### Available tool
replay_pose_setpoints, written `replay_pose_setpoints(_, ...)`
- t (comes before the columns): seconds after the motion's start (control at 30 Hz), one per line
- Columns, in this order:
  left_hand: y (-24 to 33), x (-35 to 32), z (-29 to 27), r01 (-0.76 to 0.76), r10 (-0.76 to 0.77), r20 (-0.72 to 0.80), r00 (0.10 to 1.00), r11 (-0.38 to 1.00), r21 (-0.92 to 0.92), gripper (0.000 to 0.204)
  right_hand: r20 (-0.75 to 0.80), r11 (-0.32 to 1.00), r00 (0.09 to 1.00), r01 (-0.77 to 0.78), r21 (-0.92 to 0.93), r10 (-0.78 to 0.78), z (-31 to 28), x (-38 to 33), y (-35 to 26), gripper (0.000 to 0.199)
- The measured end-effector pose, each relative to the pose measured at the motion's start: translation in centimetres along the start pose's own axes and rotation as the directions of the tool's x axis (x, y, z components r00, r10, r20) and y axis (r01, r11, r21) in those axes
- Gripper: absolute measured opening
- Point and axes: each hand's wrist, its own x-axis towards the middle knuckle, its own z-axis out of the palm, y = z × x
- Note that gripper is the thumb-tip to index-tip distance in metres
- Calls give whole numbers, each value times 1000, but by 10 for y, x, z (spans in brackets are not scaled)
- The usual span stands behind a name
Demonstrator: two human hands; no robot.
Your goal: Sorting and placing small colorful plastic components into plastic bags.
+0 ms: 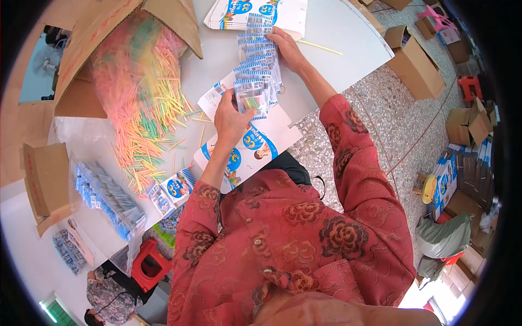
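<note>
A long overlapping row of small clear packets with blue edges [255, 65] lies over the table in front of me. My left hand [232, 122] grips its near end, thumb across the closest packet, where some coloured sticks show through the film. At the far end, my right hand [285, 48] is closed on the row's right edge. Under the near end lies a white printed card sheet [274, 130] with blue ovals, reaching to the table's front edge. A stack of similar white printed sheets [223, 16] sits beyond the packets.
Left of my hands, thin pink, green and yellow sticks [147, 130] spill from a bag in a tipped cardboard box [81, 92]. Bagged blue-edged packets [109, 195] lie nearer. A red stool [149, 269] and another person [111, 296] are at lower left. Cartons [416, 65] stand on the floor rightward.
</note>
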Motion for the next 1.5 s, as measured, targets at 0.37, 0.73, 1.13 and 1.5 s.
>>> replay_pose_setpoints(0.37,-14,-7,14,-93,86,-116,990,994,-60,56,181,989,980,63,137,-88,10,-41,-15,45)
replay_pose_setpoints(0.73,-14,-9,15,-237,214,-193,957,966,-100,54,458,932,888,146,-331,24,-7,-70,-25,89)
replay_pose_setpoints(1.13,-3,21,1,-263,272,8,962,935,-237,100,517,835,852,341,-433,-80,13,-87,-33,83)
replay_pose_setpoints(1.5,25,31,-13,-324,320,-69,945,887,-329,69,505,800,838,443,-405,-208,36,-74,-71,75)
